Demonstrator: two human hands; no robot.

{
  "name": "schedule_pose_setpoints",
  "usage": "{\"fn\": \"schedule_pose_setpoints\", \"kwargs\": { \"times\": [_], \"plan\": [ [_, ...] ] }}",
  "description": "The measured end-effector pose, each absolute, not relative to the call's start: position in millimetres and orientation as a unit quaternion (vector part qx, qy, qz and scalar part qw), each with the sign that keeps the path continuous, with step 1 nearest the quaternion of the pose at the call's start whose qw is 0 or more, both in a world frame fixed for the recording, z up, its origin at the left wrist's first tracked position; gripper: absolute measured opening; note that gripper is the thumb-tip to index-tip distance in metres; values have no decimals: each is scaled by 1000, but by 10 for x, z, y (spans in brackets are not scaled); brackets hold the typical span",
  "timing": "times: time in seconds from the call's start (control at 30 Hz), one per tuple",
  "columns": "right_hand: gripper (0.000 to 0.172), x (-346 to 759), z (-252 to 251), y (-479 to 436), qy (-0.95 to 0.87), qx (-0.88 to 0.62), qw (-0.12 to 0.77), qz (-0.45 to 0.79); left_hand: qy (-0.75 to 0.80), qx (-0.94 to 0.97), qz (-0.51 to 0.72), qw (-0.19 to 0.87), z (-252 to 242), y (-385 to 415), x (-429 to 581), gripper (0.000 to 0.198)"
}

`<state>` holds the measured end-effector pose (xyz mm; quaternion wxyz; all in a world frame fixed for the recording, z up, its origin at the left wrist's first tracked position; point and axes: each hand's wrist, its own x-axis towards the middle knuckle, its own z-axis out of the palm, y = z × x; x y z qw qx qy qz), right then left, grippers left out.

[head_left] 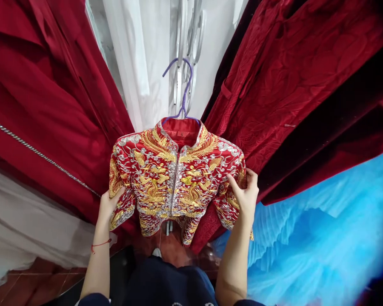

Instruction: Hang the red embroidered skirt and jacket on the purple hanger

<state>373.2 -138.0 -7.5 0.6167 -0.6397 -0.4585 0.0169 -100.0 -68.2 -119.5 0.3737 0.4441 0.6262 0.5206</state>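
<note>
Fingers of the right hand (245, 193) pinch the edge of the embroidered jacket (175, 178) at its sleeve, thumb across the front and the rest curled behind the cloth; the left hand (107, 205) closes on the opposite sleeve low down, its fingers mostly hidden behind the fabric, a red string (99, 245) around that wrist. Held so by both sleeves, the jacket hangs spread flat in front of the person, still on its purple hanger (182, 91) — between red gowns (293, 85) on either side, white fabric (147, 55) behind and a blue tulle skirt (322, 238) to the right. Dense metallic stitching likely makes it heavier and stiffer than plain cloth, yet it would still fold and sag; the raised threads and beading look liable to snag, so the plain edges, cuffs or shoulders seem the safer places to grip. It is red, short-bodied, with a stand collar, a centre front closure and gold-and-silver bird and scroll motifs covering chest and sleeves — hem scalloped.
</note>
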Motion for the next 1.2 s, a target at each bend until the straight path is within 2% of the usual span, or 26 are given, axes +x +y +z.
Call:
{"fn": "schedule_pose_setpoints", "kwargs": {
  "times": [0.13,0.4,0.53,0.67,0.77,0.87,1.0,1.1,1.2],
  "plan": [
    [55,3753,-135,-1454,-422,-701,573,48,644,423,527,358,-1201,-766,-972,63],
    [55,3860,-178,-1645,-364,-739,566,15,716,408,530,201,-1111,-921,-1274,55],
    [55,3951,-254,-1742,-387,-748,538,39,696,431,520,243,-1022,-1082,-1332,56],
    [51,4109,-483,-1875,-421,-773,450,150,682,471,460,319,-1137,-1239,-1342,62],
    [37,4254,-675,-1990,-405,-818,360,193,694,474,419,344,-1350,-1308,-1428,67],
    [27,4381,-784,-2088,-345,-884,255,185,725,462,395,324,-1555,-1330,-1575,70],
    [34,4442,-756,-2176,-284,-934,178,125,758,492,337,266,-1663,-1297,-1689,60],
    [41,4369,-619,-2213,-325,-921,201,79,760,533,298,222,-1584,-1230,-1604,53],
    [50,4190,-367,-2200,-410,-855,318,-9,728,560,346,193,-1329,-1120,-1404,62]
  ]
}}
